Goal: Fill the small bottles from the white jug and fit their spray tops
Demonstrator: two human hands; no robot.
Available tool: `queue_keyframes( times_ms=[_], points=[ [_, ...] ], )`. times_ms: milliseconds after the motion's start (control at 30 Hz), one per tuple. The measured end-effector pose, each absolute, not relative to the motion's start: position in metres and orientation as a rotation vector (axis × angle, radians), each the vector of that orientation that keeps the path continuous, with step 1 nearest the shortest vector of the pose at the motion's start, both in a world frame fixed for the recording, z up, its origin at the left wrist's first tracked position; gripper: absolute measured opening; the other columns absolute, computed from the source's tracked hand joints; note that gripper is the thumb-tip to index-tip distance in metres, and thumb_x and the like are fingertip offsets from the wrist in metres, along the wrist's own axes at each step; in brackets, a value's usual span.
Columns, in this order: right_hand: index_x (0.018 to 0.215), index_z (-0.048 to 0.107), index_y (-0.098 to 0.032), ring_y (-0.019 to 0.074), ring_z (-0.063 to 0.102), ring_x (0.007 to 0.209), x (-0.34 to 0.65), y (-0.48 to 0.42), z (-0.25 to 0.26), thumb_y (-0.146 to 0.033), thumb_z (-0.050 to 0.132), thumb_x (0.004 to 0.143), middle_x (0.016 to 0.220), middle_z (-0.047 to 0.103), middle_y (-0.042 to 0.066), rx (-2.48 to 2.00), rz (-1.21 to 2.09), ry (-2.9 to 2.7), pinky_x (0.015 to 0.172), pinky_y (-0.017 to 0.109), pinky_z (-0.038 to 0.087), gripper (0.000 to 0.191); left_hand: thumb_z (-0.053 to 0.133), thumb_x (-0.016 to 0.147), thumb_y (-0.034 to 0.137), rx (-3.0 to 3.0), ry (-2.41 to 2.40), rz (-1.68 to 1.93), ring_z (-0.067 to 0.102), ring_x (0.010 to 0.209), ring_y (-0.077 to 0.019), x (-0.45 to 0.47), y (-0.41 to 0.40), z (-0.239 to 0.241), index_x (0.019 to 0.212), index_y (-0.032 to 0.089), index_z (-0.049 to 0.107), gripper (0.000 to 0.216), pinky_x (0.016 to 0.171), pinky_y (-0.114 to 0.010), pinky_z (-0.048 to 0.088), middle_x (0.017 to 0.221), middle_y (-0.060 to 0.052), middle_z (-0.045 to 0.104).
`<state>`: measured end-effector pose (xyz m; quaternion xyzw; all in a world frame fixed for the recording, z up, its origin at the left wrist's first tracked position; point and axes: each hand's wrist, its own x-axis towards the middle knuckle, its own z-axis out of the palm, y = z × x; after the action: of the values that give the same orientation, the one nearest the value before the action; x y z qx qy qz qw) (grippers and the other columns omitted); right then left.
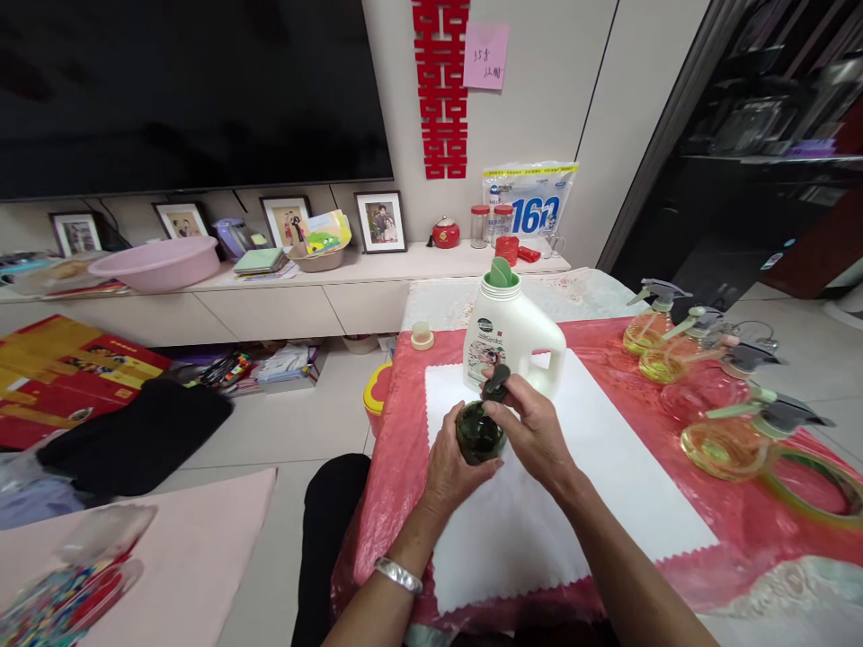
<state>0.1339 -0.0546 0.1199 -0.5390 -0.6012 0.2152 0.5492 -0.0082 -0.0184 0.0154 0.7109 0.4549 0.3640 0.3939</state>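
Observation:
My left hand (450, 467) is wrapped around a small dark green round bottle (479, 433), held above a white cloth (607, 467). My right hand (532, 431) sits over the bottle's top, its fingers pinched on a dark spray-trigger head (497, 381). Just behind both hands stands a white detergent jug (512, 337) with a green cap, upright at the cloth's far edge.
A red tablecloth (397, 449) covers the table. Several yellow and pink spray bottles (728, 422) lie along its right side. A small cream cap (422, 335) rests at the far left corner. Beyond are a low cabinet (283, 301) with photo frames, a pink basin and floor clutter.

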Motion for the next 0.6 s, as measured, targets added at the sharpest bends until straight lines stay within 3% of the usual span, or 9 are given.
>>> queue_keyframes(
  times_ms=[267,600],
  points=[
    [0.098,0.062,-0.021,0.0205,0.06,0.092,0.123,-0.047,0.089,-0.031,0.053,0.091,0.097,0.064,0.005,-1.357,0.466,-1.456,0.085,0.036,0.05,0.015,0.081,0.064,0.045,1.805,1.166,0.961,0.064,0.125,-0.0378,-0.004,-0.02,0.023,0.14,0.02,0.041,0.09,0.101,-0.056,0.055,0.14,-0.018,0.063],
    [0.107,0.058,-0.022,0.0216,0.061,0.094,0.109,-0.046,0.06,-0.032,0.049,0.093,0.099,0.064,0.006,-1.35,0.304,-1.391,0.085,0.037,0.052,0.02,0.075,0.07,0.039,1.823,1.149,0.984,0.066,0.123,-0.0368,-0.007,-0.018,0.013,0.14,0.018,0.038,0.082,0.098,-0.053,0.057,0.14,-0.021,0.062]
  ],
)
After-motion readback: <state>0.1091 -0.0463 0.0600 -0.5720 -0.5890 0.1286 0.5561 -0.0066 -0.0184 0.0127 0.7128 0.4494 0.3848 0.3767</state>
